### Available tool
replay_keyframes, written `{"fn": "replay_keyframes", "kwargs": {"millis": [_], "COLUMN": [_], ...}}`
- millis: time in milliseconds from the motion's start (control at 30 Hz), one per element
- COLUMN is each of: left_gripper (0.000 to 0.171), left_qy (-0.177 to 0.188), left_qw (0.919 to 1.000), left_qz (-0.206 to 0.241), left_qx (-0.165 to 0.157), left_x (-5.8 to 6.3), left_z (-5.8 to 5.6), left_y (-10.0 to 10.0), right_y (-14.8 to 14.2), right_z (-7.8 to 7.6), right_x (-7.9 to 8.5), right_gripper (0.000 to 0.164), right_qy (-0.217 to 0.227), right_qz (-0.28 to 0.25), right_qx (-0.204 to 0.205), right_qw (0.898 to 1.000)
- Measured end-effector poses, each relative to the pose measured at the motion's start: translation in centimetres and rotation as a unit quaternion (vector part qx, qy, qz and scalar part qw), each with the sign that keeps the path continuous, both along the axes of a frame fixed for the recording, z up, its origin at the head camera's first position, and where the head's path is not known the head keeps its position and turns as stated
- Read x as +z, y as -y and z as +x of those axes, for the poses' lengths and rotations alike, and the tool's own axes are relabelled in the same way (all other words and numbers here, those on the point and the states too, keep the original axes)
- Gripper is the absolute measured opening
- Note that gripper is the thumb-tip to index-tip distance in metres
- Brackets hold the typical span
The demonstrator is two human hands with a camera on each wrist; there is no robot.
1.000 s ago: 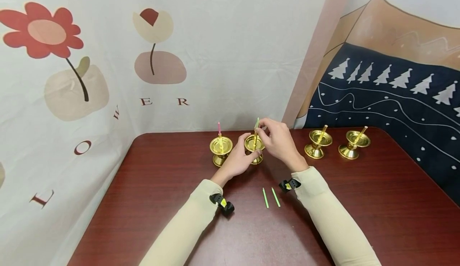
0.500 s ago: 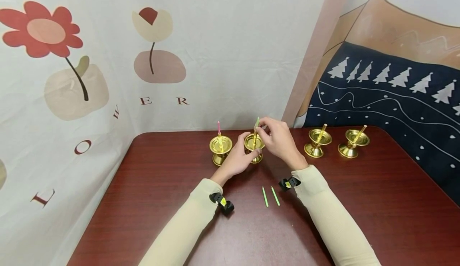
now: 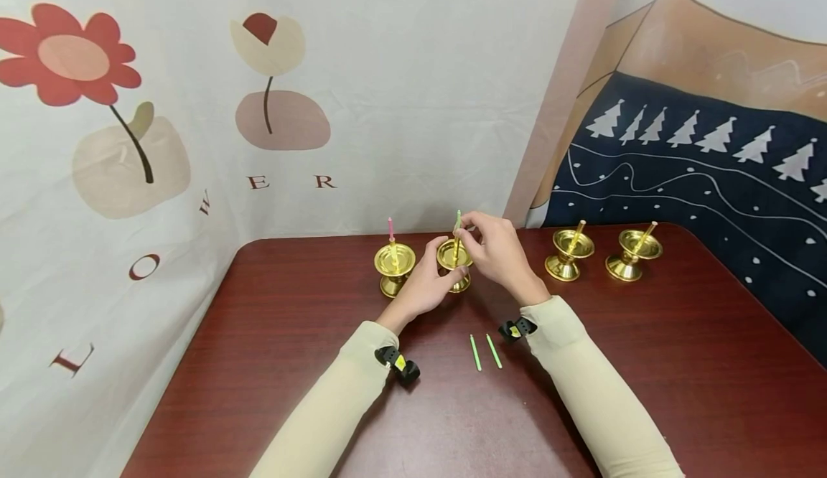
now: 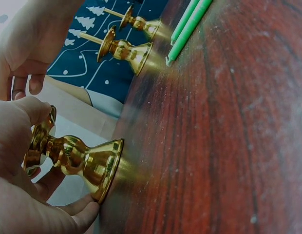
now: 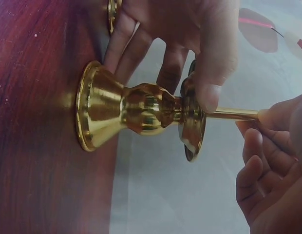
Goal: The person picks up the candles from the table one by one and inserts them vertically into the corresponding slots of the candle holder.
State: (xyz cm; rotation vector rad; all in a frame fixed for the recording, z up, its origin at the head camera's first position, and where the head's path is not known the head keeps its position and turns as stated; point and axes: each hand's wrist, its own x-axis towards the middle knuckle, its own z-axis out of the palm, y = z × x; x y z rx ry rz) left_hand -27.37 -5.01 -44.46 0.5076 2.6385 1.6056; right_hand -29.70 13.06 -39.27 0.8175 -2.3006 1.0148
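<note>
Near the table's back edge stands a brass candle holder (image 3: 458,284), upright, with a thin tube rising from its dish. My left hand (image 3: 423,284) holds it; the thumb lies on the dish rim (image 5: 192,141) in the right wrist view, the other fingers behind the stem. My right hand (image 3: 500,252) pinches a thin green candle (image 3: 459,217) at the top of the tube (image 5: 234,113). The fingers hide the candle's lower part, so how deep it sits in the tube cannot be seen. To the left is another holder (image 3: 394,266) with a pink candle (image 3: 390,228) upright in it.
Two more brass holders (image 3: 564,266) (image 3: 625,266) stand at the back right, their tubes showing no candle. Two green candles (image 3: 476,353) (image 3: 494,351) lie on the dark red table (image 3: 291,363) between my forearms. Printed cloth (image 3: 420,90) hangs behind the table.
The view has shifted slightly. Both hands keep their places at the holder and the green candle; no other movement is visible.
</note>
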Motion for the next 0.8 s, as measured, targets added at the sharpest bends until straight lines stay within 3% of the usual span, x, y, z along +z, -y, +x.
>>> {"fn": "replay_keyframes", "kwargs": {"millis": [267, 500, 800], "left_gripper": [0.078, 0.08, 0.08], "left_qy": [-0.001, 0.01, 0.006], "left_qw": [1.0, 0.9999, 1.0], "left_qz": [0.002, 0.002, 0.001], "left_qx": [-0.006, 0.001, 0.007], "left_x": [0.2, 0.0, -0.1], "left_z": [0.1, 0.4, 0.1], "left_y": [0.1, 0.3, 0.4], "right_y": [-0.1, -0.8, -4.5], "right_z": [-0.1, -0.1, 0.0], "right_x": [0.1, 0.3, 2.5], "right_gripper": [0.005, 0.006, 0.01], "right_qy": [0.014, 0.058, 0.098], "right_qz": [-0.004, 0.003, -0.039], "right_qx": [0.003, 0.004, -0.036], "right_qw": [1.0, 0.998, 0.994]}}
